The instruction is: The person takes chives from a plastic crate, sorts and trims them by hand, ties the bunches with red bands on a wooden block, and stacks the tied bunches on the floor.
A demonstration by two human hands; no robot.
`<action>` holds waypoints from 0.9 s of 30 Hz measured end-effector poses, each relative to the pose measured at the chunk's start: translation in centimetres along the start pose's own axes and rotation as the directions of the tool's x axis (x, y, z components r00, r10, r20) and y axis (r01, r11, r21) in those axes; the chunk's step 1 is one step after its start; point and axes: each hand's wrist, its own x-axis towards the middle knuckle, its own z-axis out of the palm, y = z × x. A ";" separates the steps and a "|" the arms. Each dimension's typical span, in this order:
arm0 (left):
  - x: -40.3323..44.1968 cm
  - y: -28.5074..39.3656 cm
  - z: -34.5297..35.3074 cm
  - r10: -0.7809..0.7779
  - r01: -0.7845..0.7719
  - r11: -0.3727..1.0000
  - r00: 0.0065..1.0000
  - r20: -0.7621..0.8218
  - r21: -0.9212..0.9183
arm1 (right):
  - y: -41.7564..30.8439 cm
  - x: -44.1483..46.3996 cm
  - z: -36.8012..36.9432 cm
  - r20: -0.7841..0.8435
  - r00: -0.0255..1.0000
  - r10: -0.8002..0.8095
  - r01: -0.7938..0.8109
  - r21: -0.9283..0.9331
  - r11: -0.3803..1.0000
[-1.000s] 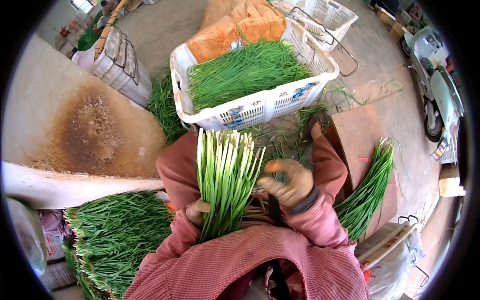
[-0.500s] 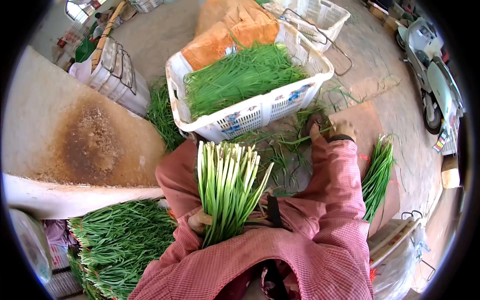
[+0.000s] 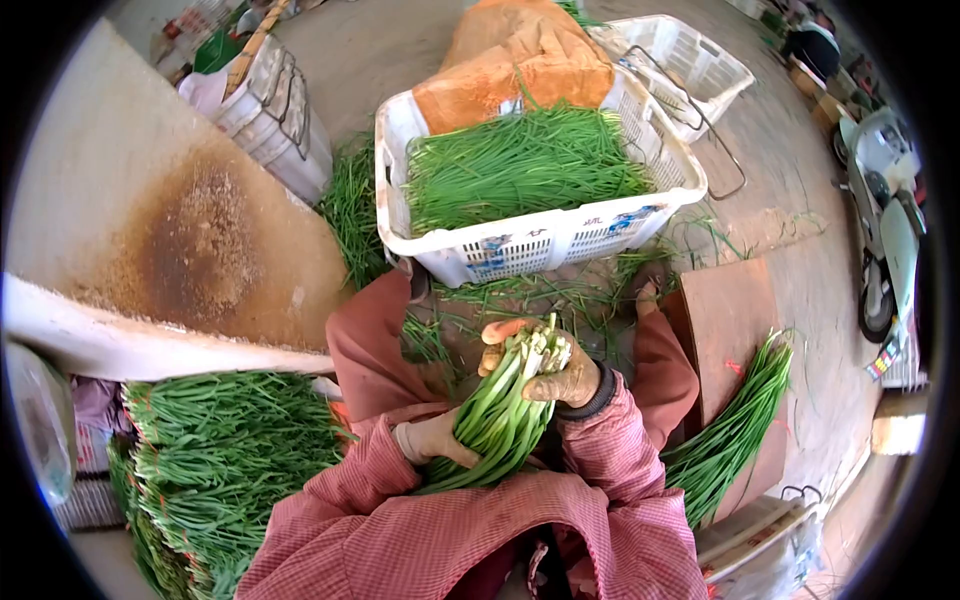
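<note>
A bunch of garlic chives (image 3: 505,410) stands tilted in front of my chest, its pale cut ends upward and green leaves down toward my lap. My left hand (image 3: 438,442) is closed round the lower, leafy part. Higher up, my right hand (image 3: 568,378) wraps the pale stem ends, thumb on the near side and fingertips showing beyond. Both hands look gloved. Beyond my knees, a white plastic crate (image 3: 575,225) holds many loose chives (image 3: 525,165). To my right, another chive bundle (image 3: 735,425) lies on a brown board (image 3: 735,310).
Stacked, tied chive bundles (image 3: 235,460) lie at my left, below a stained pale slab (image 3: 110,240). An orange sack (image 3: 515,65) drapes over the crate's far side, with a second white crate (image 3: 715,60) behind. A scooter (image 3: 885,220) stands far right. Loose leaves litter the floor.
My right hand has come from down by my right foot to grip the stem ends of the bunch. The bunch is gathered tighter and lower. The view has shifted slightly.
</note>
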 end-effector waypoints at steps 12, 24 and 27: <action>0.3 -1.0 -1.6 -0.029 0.033 0.995 0.998 0.048 -0.089 | 0.3 1.1 0.9 -0.224 0.974 0.017 -0.033 -0.069 0.997; -1.6 5.8 -8.0 -0.176 0.078 0.871 0.971 0.160 0.485 | -12.1 3.3 5.1 -0.147 0.874 -0.464 0.430 -0.214 0.877; -6.3 9.0 -8.6 -0.501 0.872 0.204 0.484 -0.718 0.446 | -18.2 2.0 7.5 -0.035 0.715 -0.698 0.594 -0.494 0.634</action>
